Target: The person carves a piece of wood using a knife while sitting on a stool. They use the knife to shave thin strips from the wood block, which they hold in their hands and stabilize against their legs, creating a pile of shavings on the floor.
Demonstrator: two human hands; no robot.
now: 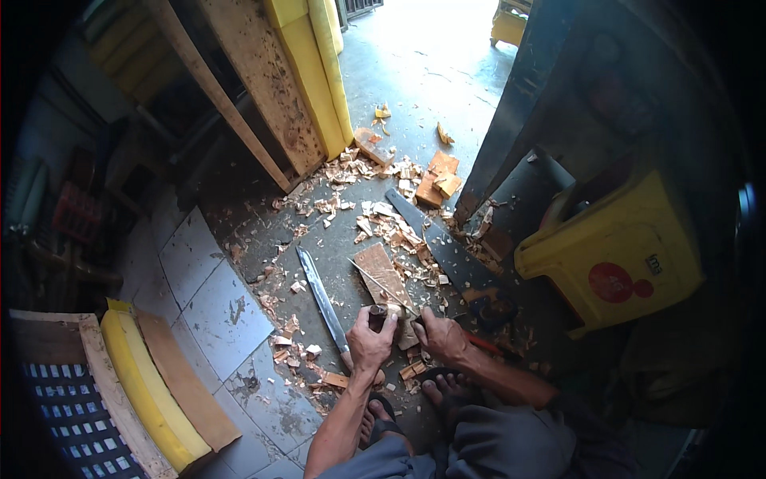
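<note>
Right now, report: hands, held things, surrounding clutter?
Left hand gripping small dark-brown piece. Right hand gripping thin, pale, straight tool. Long silver blade, dark-bladed handsaw nearby amid pale wood shavings.

Grips a small dark block (377,318) in the left hand (371,343), a thin rod (383,287) in the right hand (444,337). Has a saw (441,249) and shavings (384,227) nearby.

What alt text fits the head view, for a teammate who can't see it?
A person's left hand holds a small dark piece and the right hand a thin, rod-like tool, close together at the near end of a wooden board. Wood chips litter the floor, with a long blade lying to the left and a handsaw to the right.
</note>
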